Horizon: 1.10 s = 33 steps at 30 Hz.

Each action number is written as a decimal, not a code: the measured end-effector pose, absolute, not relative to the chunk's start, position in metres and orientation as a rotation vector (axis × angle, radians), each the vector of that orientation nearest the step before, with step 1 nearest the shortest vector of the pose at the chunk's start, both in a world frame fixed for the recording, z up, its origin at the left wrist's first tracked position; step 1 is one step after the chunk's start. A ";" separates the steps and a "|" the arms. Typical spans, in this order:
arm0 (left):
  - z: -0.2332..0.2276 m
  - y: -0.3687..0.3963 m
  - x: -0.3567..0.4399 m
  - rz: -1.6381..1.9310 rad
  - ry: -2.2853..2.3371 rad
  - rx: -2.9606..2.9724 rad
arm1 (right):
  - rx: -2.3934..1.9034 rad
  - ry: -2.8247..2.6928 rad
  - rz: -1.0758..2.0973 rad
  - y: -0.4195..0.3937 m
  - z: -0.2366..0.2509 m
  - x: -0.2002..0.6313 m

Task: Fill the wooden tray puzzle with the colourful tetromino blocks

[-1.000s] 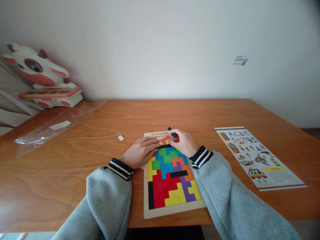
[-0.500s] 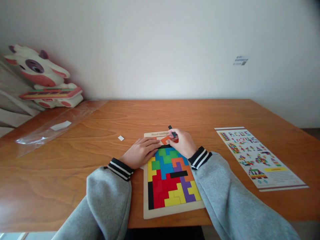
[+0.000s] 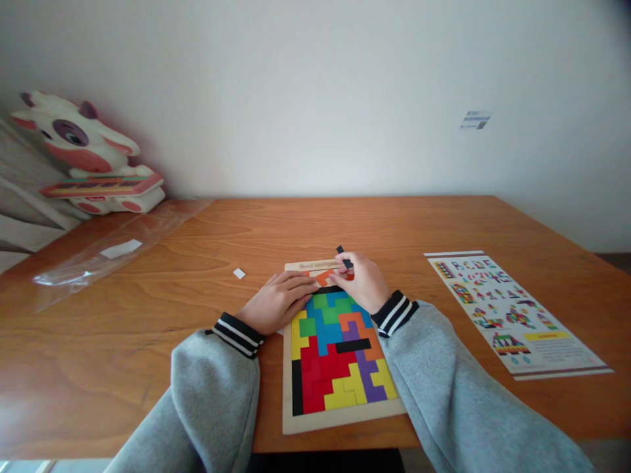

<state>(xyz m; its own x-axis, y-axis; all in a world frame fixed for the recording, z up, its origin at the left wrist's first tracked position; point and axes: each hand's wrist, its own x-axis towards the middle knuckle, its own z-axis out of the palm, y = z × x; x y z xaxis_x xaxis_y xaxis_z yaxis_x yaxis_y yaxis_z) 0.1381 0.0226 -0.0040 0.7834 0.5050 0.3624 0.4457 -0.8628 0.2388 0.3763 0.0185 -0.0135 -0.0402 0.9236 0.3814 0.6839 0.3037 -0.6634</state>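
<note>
A wooden block puzzle board (image 3: 315, 421) lies in front of me, filled with red, yellow, green, blue, purple, orange and black pieces. My left hand (image 3: 276, 301) rests flat over its upper left edge, fingers stretched together toward the right. Between the thumb and fingers of my right hand (image 3: 363, 282) is a black bar-shaped puzzle piece (image 3: 347, 263), tilted, its end sticking out above the board's top. An orange piece (image 3: 324, 278) lies near both hands' fingertips, at the upper part of the board. Another black bar (image 3: 325, 290) sits just below it, partly hidden by my fingers.
A printed pattern sheet (image 3: 513, 312) lies to the right. On the left are a clear plastic bag (image 3: 79, 269), a small white paper piece (image 3: 239, 273) and a cow-shaped toy keyboard (image 3: 106, 184) against the wall. The wooden table (image 3: 197, 249) carries everything.
The orange piece by the fingertips has shifted or turned slightly. My right hand and the black bar have moved slightly to the right; my left hand stays in place.
</note>
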 end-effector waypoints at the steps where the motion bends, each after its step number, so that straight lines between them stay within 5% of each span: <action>1: -0.004 0.023 0.138 0.637 0.759 2.831 | -1.446 -1.782 0.411 0.018 -0.013 0.376; 33: -0.004 0.022 0.139 0.638 0.774 2.775 | -1.385 -1.513 0.972 0.019 -0.007 0.383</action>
<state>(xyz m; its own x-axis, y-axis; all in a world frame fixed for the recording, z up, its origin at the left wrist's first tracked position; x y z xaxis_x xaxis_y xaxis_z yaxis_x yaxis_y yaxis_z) 0.1386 0.0220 -0.0035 0.7709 0.5299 0.3534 0.4479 -0.8455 0.2907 0.3834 0.0189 -0.0071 -0.0314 0.9963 0.0803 0.3405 0.0862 -0.9363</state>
